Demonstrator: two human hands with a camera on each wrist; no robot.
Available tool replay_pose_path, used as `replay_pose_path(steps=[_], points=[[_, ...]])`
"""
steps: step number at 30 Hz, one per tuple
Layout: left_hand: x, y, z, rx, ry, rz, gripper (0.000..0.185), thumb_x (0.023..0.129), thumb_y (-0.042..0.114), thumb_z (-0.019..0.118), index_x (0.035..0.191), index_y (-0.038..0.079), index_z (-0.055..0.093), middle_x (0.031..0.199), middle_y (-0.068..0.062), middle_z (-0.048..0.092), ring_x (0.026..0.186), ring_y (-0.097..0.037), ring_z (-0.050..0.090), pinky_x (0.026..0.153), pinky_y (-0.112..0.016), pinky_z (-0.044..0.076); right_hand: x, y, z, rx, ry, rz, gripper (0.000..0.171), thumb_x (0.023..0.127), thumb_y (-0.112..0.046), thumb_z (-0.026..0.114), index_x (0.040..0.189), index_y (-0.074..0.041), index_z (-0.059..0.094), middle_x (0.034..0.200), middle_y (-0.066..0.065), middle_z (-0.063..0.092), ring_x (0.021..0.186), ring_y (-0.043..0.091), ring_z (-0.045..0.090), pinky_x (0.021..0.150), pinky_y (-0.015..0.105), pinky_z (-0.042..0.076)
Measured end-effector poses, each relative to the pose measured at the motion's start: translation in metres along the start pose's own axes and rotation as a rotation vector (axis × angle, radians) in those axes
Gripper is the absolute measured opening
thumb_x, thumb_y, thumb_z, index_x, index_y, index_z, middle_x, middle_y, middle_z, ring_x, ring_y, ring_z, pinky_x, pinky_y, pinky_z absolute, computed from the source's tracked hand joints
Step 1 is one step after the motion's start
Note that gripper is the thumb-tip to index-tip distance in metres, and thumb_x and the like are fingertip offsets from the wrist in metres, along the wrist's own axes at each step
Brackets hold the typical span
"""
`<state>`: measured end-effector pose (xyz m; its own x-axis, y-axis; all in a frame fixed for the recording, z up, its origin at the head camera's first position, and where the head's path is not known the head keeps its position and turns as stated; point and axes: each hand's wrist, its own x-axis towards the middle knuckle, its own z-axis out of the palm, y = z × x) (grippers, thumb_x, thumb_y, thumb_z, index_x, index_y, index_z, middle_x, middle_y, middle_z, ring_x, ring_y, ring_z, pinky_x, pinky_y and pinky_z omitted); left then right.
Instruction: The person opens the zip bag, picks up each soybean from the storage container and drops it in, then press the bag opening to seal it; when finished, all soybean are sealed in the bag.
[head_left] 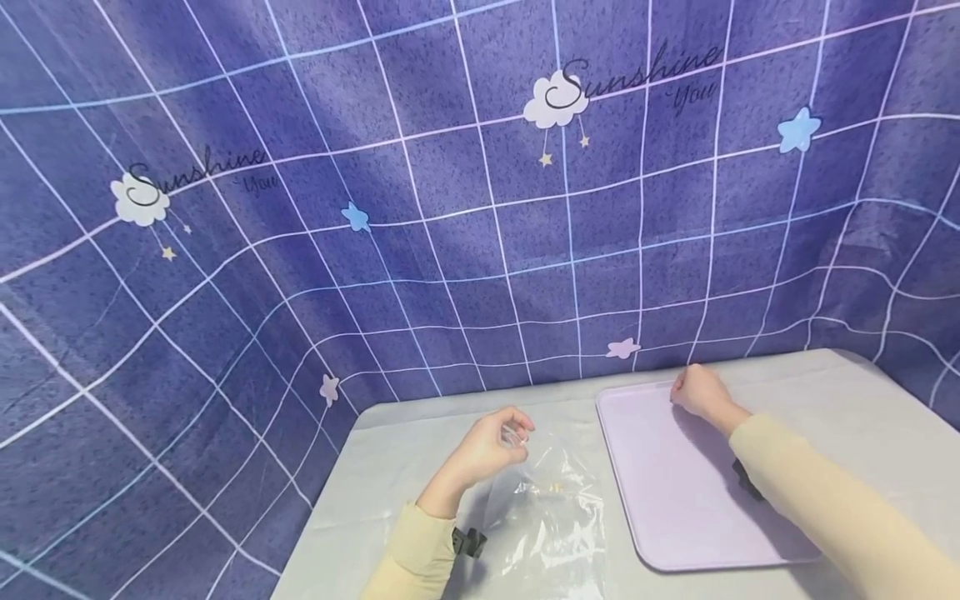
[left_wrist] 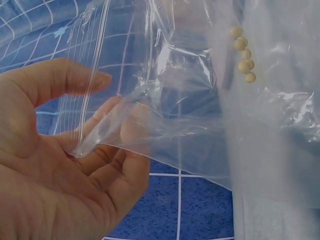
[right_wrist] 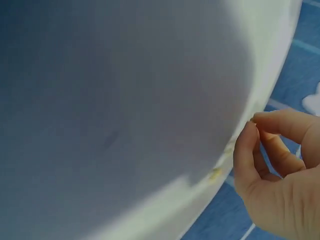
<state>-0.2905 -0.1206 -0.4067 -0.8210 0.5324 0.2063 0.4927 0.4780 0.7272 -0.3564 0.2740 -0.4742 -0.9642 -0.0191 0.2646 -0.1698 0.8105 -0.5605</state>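
My left hand (head_left: 491,446) holds the mouth of a clear zip-lock bag (head_left: 555,517) on the left side of the table. In the left wrist view the zip strip (left_wrist: 92,70) crosses the curled fingers, and several small yellow beads (left_wrist: 244,52) lie together inside the bag. At the far edge of the lilac tray (head_left: 675,483), my right hand (head_left: 701,390) brings thumb and index finger together. The right wrist view shows a tiny yellowish bead (right_wrist: 253,120) pinched at those fingertips, mostly hidden. Blurred yellow beads (right_wrist: 215,174) lie along the tray's rim beside the hand.
A pale cloth covers the table (head_left: 360,492). Behind it and to the sides hangs a blue-violet grid-patterned curtain (head_left: 450,250) with clouds and stars. The tray stands right of the bag, its raised rim between them. A dark wrist mount (head_left: 470,543) sits under the left forearm.
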Motion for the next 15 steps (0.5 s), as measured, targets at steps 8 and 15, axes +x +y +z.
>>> replay_pose_path(steps=[8, 15], points=[[0.000, -0.002, 0.001, 0.014, 0.005, 0.010, 0.035, 0.074, -0.004, 0.070, 0.109, 0.003, 0.067, 0.096, -0.009, 0.066, 0.086, -0.017, 0.063, 0.079, -0.030, 0.054, -0.013, -0.060, 0.011, 0.165, -0.055, -0.120, 0.003, 0.077, -0.001, 0.072, 0.078, 0.000, 0.074, 0.072, 0.005, 0.071, 0.063, 0.015, 0.057, 0.063, 0.036, 0.050], [0.003, -0.001, 0.004, 0.029, 0.001, 0.004, 0.034, 0.075, -0.004, 0.070, 0.109, 0.002, 0.067, 0.096, -0.010, 0.066, 0.085, -0.015, 0.062, 0.078, -0.030, 0.054, -0.029, -0.116, 0.017, 0.276, -0.101, -0.253, 0.009, 0.076, 0.005, 0.073, 0.078, -0.004, 0.074, 0.075, 0.000, 0.071, 0.068, 0.012, 0.061, 0.068, 0.032, 0.054]])
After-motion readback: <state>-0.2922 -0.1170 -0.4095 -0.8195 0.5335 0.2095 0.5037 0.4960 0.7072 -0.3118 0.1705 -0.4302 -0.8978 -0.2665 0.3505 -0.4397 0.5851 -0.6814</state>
